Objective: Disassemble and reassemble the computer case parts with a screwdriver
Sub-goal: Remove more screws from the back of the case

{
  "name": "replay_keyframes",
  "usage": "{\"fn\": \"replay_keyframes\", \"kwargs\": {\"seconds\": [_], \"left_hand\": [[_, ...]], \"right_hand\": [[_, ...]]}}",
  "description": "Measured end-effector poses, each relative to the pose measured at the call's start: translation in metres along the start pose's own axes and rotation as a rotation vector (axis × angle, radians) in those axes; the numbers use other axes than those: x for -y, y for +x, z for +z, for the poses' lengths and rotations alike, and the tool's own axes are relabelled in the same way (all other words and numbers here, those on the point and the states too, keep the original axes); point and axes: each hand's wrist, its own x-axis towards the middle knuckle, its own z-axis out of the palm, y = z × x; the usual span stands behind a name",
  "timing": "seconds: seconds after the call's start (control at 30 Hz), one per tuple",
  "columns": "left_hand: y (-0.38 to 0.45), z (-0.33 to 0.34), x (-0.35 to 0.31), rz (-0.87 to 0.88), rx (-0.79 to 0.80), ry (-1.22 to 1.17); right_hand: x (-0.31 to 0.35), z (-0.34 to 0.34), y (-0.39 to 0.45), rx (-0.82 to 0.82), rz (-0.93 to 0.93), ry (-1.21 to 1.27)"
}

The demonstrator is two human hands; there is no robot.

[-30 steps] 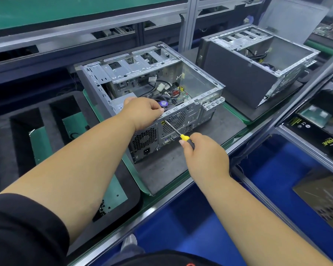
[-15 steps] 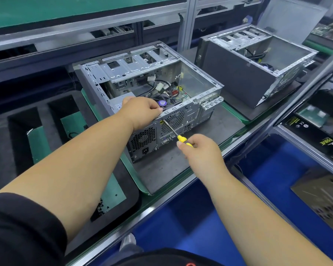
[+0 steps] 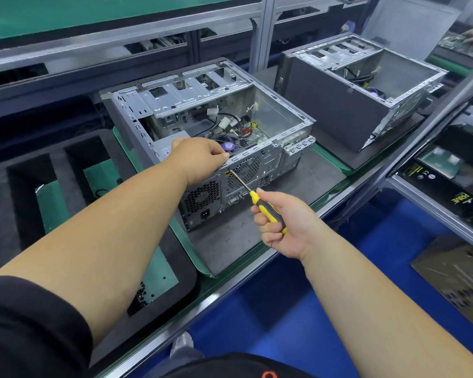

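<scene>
Computer case [image 3: 208,126] lying on its side on a dark grey mat [image 3: 230,241], open face up, rear panel turned toward the camera. Inside: drive bays along the far edge, a tangle of cables, a round fan with a purple label. Left hand [image 3: 200,159] curled over the top rear edge of the case, fingers hooked on the rim right by the purple label, thumb tucked out of sight. Right hand [image 3: 281,222] wrapped around the yellow-and-black handle of the screwdriver [image 3: 254,197], fingers closed on the grip, thumb up near the yellow collar. Shaft angled up and to the left, tip meeting the rear panel just below the left hand, next to the round fan grille [image 3: 245,170]; whether seated in a screw, cannot tell. Power socket and vent low on the panel's left. Second open case [image 3: 347,105] well apart to the right on its own mat. Black foam tray [image 3: 52,148] with deep slots to the left, green conveyor belt [image 3: 159,268] showing beneath.
</scene>
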Motion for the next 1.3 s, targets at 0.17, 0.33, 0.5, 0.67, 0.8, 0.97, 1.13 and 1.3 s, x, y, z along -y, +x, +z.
{"fn": "replay_keyframes", "kwargs": {"seconds": [0.17,0.33,0.5,0.67,0.8,0.97,1.13,1.3], "left_hand": [[-0.001,0.0,-0.001,-0.009,0.0,-0.011],[0.0,0.002,0.0,-0.012,-0.01,-0.019],[-0.001,0.001,0.0,-0.011,0.0,-0.005],[-0.001,0.001,0.0,-0.009,-0.001,-0.002],[0.0,0.0,0.0,0.0,-0.008,0.013],[0.0,0.0,0.0,0.003,0.003,0.006],[0.001,0.001,0.0,0.026,-0.012,0.028],[0.001,0.003,0.002,0.019,-0.018,0.021]], "right_hand": [[-0.02,0.002,-0.006,-0.567,-0.653,-1.181],[-0.022,0.006,-0.004,-0.597,-0.714,-1.413],[0.0,-0.001,0.003,-0.004,0.04,0.033],[-0.011,0.005,0.0,-0.141,-0.18,-0.273],[-0.025,0.003,-0.007,-0.623,-0.716,-1.311],[-0.023,0.006,-0.005,-0.508,-0.669,-1.231],[-0.001,-0.001,0.0,0.092,0.121,0.207],[-0.009,0.005,0.001,-0.057,-0.092,-0.112]]}}
